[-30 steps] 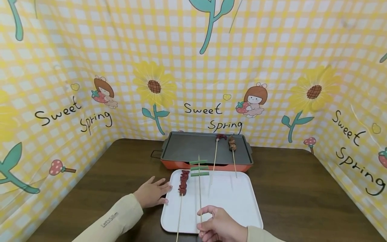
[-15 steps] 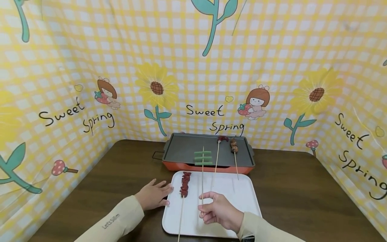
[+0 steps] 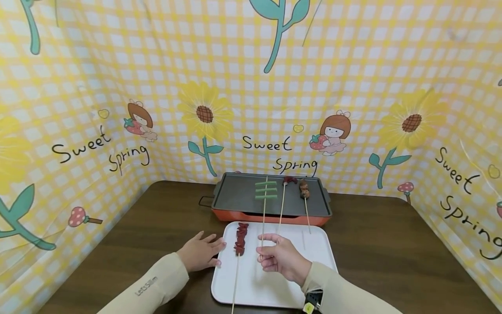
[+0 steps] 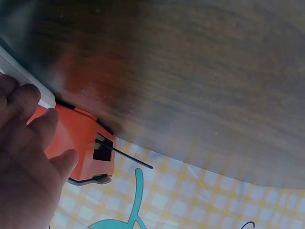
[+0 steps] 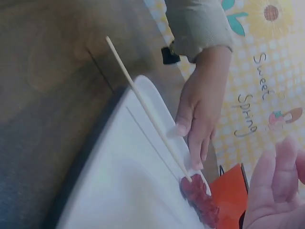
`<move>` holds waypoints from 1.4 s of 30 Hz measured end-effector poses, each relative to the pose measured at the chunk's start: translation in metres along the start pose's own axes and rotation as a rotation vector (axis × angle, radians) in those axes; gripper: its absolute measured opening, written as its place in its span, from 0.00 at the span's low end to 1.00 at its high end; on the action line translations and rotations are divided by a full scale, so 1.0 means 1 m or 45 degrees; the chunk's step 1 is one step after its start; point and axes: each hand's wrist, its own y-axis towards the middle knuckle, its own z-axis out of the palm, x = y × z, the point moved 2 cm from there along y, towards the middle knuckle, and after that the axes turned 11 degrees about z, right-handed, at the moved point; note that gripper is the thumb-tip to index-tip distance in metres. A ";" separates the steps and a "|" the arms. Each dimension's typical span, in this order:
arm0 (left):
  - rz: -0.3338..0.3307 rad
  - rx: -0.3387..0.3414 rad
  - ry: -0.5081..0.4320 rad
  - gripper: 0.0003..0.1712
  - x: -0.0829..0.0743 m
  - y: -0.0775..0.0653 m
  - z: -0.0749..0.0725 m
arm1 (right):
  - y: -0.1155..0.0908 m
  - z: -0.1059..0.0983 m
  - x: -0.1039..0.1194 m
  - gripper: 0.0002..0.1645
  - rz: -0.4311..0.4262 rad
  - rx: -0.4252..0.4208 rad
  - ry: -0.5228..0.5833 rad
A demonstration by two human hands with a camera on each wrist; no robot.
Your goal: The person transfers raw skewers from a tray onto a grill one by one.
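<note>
My right hand (image 3: 284,259) pinches the wooden stick of a skewer with green vegetable pieces (image 3: 266,190), held above the white tray (image 3: 323,257). The green pieces are over the dark plate of an orange-sided electric griddle (image 3: 235,192); I cannot tell whether they touch it. Fingers extended, my left hand (image 3: 200,252) rests at the tray's left edge, also seen in the left wrist view, where the hand (image 4: 24,157) is near the griddle's orange side (image 4: 71,138). A red meat skewer (image 3: 241,239) lies on the tray, its stick overhanging the front edge.
On the griddle's right part lie a dark red skewer (image 3: 290,179) and a brown meat skewer (image 3: 304,189), their sticks jutting over the front. A thin wire handle (image 3: 205,201) sticks out at the griddle's left. Behind the brown table (image 3: 392,244) hangs a checked cloth (image 3: 251,96).
My right hand has moved forward with the green vegetable skewer, taking its pieces from the griddle's front edge to over its plate. My left hand has stayed by the tray.
</note>
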 end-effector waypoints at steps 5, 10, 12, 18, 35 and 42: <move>-0.021 -0.004 0.023 0.33 0.000 -0.002 0.000 | 0.013 -0.001 0.007 0.29 -0.020 -0.038 0.001; -0.003 -0.033 0.058 0.32 -0.002 -0.001 0.000 | 0.024 -0.003 0.014 0.26 -0.055 -0.095 -0.004; 0.003 -0.036 0.067 0.32 -0.003 -0.001 -0.001 | 0.027 -0.003 0.016 0.25 -0.059 -0.112 -0.010; -0.001 -0.019 0.072 0.33 -0.002 -0.001 -0.005 | 0.035 -0.007 0.025 0.23 -0.057 -0.118 -0.012; -0.017 0.031 0.029 0.33 -0.003 -0.002 -0.004 | 0.050 -0.012 0.042 0.15 0.035 -0.144 -0.084; -0.030 0.039 0.025 0.33 -0.003 -0.001 -0.004 | 0.057 -0.014 0.051 0.18 0.056 -0.138 -0.129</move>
